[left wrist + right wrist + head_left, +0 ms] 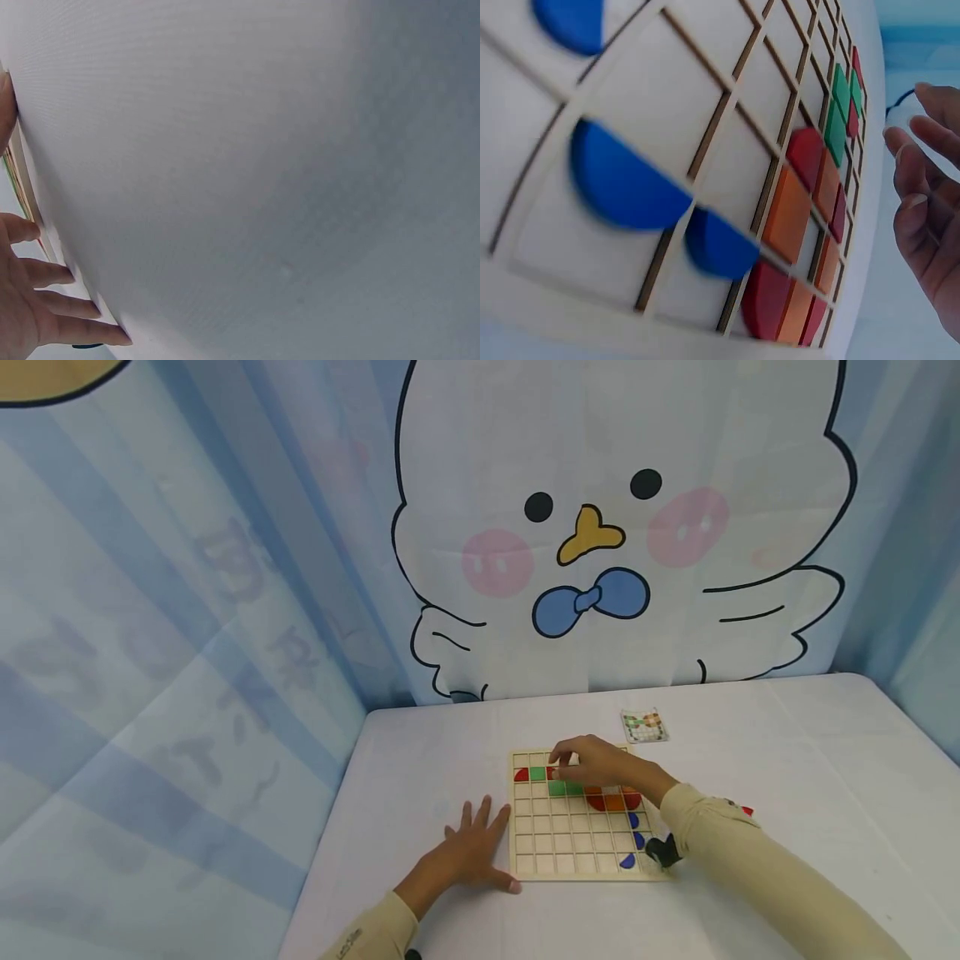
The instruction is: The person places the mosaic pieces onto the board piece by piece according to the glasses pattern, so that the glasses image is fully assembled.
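Note:
A wooden grid board (570, 877) lies on the white table. Over its far left part is my right hand (596, 762), fingers bent loosely downward, fingertips right at a red piece (551, 772). The right wrist view shows that red piece (853, 118) sitting in the grid beside green pieces (835, 131), with nothing visible between the fingers. My left hand (474, 846) rests on the table with fingers spread, alongside the board's left edge. A red rounded piece (521, 774) and a green square (537, 773) occupy cells in the same row.
Orange and red pieces (786, 214) form a cluster toward the board's right side, partly hidden by my right arm. Several blue half-round pieces (622, 180) lie nearer the front right. A printed pattern card (644, 726) lies behind the board. Something red (747, 810) shows past the right sleeve.

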`<state>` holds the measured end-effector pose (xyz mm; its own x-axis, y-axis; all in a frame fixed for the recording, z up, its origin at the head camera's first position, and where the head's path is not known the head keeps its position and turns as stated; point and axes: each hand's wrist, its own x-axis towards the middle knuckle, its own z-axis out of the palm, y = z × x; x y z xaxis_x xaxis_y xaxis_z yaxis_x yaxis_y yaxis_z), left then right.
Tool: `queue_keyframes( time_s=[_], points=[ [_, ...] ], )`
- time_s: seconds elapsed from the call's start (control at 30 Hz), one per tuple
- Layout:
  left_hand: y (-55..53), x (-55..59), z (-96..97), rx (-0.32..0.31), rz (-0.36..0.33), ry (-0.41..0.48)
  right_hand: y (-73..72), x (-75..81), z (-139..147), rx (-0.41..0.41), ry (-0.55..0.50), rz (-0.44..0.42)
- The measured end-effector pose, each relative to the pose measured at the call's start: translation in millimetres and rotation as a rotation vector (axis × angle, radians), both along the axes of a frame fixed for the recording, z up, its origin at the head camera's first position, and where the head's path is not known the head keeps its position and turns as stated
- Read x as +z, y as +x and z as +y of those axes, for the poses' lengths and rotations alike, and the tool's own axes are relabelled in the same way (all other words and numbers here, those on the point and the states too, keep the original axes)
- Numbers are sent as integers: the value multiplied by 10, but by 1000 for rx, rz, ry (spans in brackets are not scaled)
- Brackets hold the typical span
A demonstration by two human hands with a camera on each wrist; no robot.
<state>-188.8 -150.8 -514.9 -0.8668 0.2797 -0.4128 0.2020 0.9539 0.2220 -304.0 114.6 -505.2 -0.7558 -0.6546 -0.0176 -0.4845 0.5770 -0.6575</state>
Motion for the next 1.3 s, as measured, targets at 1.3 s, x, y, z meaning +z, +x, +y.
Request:
queue_keyframes(
  time_s=[1.3],
  points=[
    [22, 14, 22, -9, 13, -8, 727, -171, 1494, -356, 196, -37]
  ],
)
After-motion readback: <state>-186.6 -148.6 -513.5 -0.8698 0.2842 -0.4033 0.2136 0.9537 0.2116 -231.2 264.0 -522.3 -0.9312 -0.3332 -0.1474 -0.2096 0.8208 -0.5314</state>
